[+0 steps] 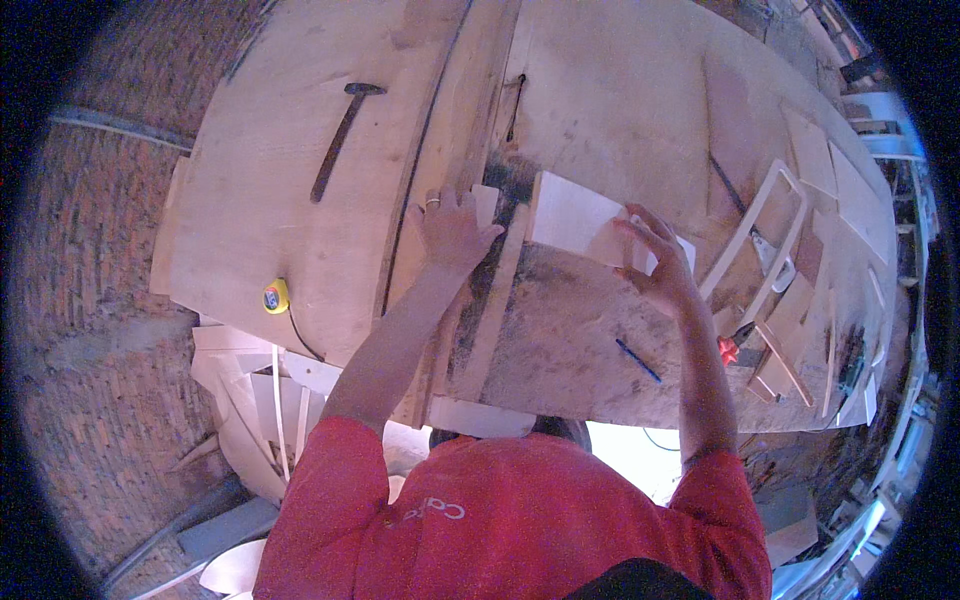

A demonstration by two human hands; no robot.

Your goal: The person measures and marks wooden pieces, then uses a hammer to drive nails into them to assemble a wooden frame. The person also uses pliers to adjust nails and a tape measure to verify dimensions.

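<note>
My left hand (452, 235) rests on the long wooden strip running down the worktop, its fingers over the edge of a small pale wood piece (485, 205). The thumb lies beside that piece, and part of it is hidden under the hand. My right hand (655, 260) grips the right part of a pale rectangular board (578, 215), fingers over its top and thumb at the near edge. The board lies slanted, its left end close to a narrow wooden strip (500, 300) and a dark stained patch.
A hammer (344, 142) and a yellow tape measure (276, 296) lie left on the wooden worktop (250, 200). A blue pen (638, 360) lies near right. Further right are a looped wooden frame (745, 232), a red object (728, 350) and several offcuts. A brick wall (90, 250) stands left.
</note>
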